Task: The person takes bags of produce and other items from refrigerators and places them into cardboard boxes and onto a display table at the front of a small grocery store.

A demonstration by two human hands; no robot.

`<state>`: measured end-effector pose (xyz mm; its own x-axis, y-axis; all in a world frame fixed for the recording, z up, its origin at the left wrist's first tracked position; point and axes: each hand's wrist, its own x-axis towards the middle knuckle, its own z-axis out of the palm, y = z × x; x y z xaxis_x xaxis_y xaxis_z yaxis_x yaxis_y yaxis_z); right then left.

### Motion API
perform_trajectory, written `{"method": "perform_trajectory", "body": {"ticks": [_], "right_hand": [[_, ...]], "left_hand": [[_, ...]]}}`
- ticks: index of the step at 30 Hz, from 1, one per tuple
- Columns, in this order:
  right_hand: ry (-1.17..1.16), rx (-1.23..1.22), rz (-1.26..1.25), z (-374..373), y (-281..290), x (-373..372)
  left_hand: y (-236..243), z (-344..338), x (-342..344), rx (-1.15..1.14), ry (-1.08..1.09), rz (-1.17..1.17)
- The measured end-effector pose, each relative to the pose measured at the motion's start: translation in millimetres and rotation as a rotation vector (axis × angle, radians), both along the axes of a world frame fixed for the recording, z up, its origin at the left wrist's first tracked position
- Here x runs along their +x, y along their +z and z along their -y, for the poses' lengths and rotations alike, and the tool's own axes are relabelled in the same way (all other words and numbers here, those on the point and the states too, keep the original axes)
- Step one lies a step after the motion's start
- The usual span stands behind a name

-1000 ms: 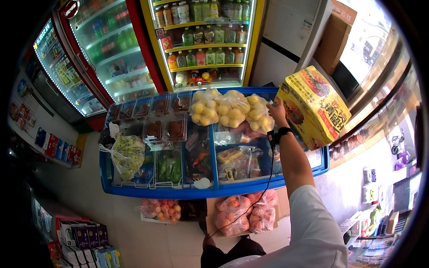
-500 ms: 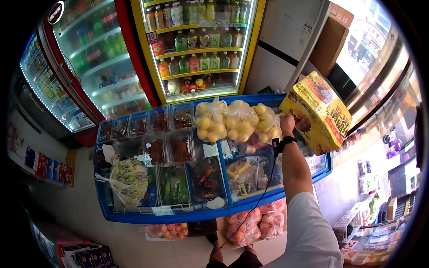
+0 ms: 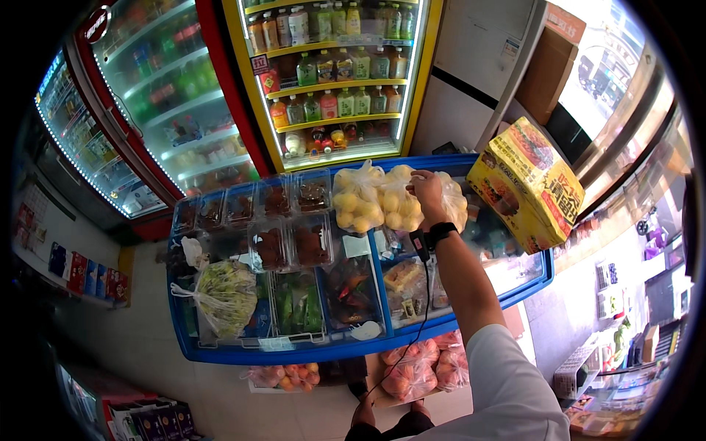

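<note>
Three clear plastic bags of round yellow fruit stand in a row on the glass top of a blue-rimmed chest freezer (image 3: 294,353): a left bag (image 3: 357,200), a middle bag (image 3: 397,209) and a right bag (image 3: 454,202). My right hand (image 3: 428,192) is at the top of the middle bag, its fingers bent round the gathered plastic. The hand and wrist hide part of the right bag. A black band with a cabled device sits on that wrist. My left hand is out of view.
Clear boxes of dark brown food (image 3: 310,239) and a bag of pale green vegetables (image 3: 224,298) lie on the freezer's left half. A yellow carton (image 3: 526,184) leans at its right end. Drinks fridges (image 3: 334,70) line the back. Bags of reddish fruit (image 3: 412,371) are below the front edge.
My right hand has moved left from the right bag's outer side to the top of the middle bag. The view has shifted slightly; boxes and carton stay put.
</note>
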<state>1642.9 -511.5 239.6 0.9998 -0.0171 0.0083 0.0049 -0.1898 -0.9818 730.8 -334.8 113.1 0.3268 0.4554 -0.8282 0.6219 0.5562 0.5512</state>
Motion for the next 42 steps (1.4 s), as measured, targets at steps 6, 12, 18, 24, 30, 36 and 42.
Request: {"method": "perform_trajectory", "body": {"ticks": [6, 12, 18, 24, 30, 36, 42], "right_hand": [[0.04, 0.303, -0.173, -43.5, 2.9, -1.7], [0.354, -0.136, -0.271, -64.9, 2.3, -8.0], [0.103, 0.398, -0.326, -32.1, 29.5, -8.2], [0.117, 0.284, -0.302, 72.4, 92.8, -53.5], [0.074, 0.497, -0.289, 234.9, 170.3, -136.1], [0.093, 0.077, -0.307, 411.4, 191.6, -221.4], [0.087, -0.446, -0.589, 567.8, 81.8, -286.9]], "left_hand": [[29.9, 27.1, -15.8, 0.002, 0.111, 0.159], [28.9, 19.8, -46.5, 0.82, -0.893, 0.269], [4.4, 20.7, -49.7, 0.094, -0.134, 0.037], [-4.0, 17.0, -15.4, -0.096, 0.043, -0.061], [-32.9, 12.0, 4.2, -0.048, -0.399, 0.052], [-18.9, 64.0, 106.4, -0.167, -0.307, -0.058], [-1.5, 164.6, 163.4, -0.112, -0.326, -0.218]]}}
